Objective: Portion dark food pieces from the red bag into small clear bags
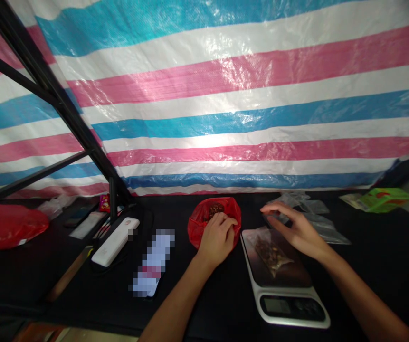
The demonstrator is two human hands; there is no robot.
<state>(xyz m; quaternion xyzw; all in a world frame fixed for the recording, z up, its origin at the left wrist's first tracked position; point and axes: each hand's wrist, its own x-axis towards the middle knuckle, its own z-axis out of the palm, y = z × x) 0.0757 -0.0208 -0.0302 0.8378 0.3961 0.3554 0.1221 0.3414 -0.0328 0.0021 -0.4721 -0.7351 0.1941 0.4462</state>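
My left hand [220, 235] reaches into a red plastic bag [195, 223], its fingers curled at the opening. Small dark brown pieces [215, 208] show inside the bag, and my fingertips are hidden among them. On the dark plate of a kitchen scale [293, 270] lies a small clear plastic bag [270, 251] with brown pieces in it. Over the scale's far edge hovers my right hand [295, 225], thumb and fingers apart, just above the clear bag's upper end. I see nothing held in it. The scale's display [277, 305] is unreadable.
Left of the red bag lie a phone [154, 263] with a blurred screen, a white power bank [115, 241] and a long flat strip [71, 275]. Empty clear bags [323, 228] and a green packet [385, 199] lie to the right. A black metal frame [79, 128] slants at left.
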